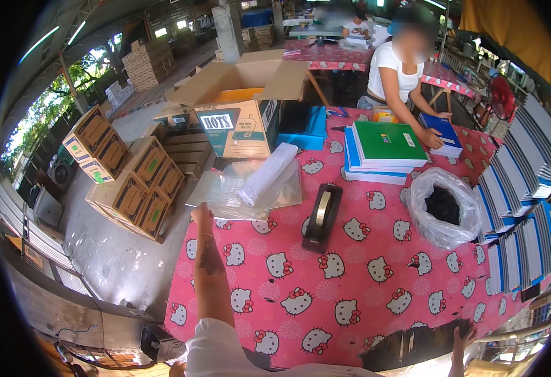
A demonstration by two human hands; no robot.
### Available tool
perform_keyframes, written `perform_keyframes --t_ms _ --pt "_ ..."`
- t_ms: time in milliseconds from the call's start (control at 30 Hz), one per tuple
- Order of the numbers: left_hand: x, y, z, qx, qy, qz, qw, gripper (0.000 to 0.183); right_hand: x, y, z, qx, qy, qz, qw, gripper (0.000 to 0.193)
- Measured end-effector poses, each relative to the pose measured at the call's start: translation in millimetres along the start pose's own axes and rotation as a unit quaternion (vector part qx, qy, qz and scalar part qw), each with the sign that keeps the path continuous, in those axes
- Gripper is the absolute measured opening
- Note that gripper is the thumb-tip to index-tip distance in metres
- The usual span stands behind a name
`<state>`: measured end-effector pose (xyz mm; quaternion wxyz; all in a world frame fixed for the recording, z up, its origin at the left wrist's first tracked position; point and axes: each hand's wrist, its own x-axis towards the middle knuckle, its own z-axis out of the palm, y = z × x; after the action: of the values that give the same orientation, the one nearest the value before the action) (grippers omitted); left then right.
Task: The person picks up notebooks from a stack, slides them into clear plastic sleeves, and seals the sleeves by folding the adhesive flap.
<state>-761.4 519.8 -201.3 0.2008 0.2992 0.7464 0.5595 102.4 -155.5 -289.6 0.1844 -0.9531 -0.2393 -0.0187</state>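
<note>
Touching the near left corner of the flat, clear plastic sheets (217,190), the person's left hand (201,214) stood at the edge of the pink, cat-patterned tablecloth (371,295); whether its fingers gripped them could not be told. A long white bundle (268,174) lay on the sheets. Rightward came a black tape dispenser (320,221), a green-topped notebook stack (385,144) and a translucent plastic bag (421,201). The right hand (462,341), fingers apart, was near the table's close edge. Rows of blue-and-white notebooks (527,248) stood farthest right.
</note>
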Motion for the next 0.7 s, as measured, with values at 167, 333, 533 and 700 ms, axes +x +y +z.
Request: perform_keyframes --t_ms 167,333,533,700 --pt "-75 92 30 0.174 0.1 0.166 0.965 0.037 -12 4 -31 0.005 0.002 0.049 0.999 0.087" --pt "-116 207 -38 -0.045 0.22 0.463 0.857 0.023 -17 21 -30 0.069 0.027 0.037 0.997 0.093" --pt "-92 313 -188 0.172 0.297 0.549 0.762 0.028 -4 12 -3 0.03 0.022 0.03 0.999 0.103" --pt "-345 391 -196 -0.16 0.308 0.713 0.609 0.035 -15 4 -21 0.049 -0.004 0.047 0.998 0.094"
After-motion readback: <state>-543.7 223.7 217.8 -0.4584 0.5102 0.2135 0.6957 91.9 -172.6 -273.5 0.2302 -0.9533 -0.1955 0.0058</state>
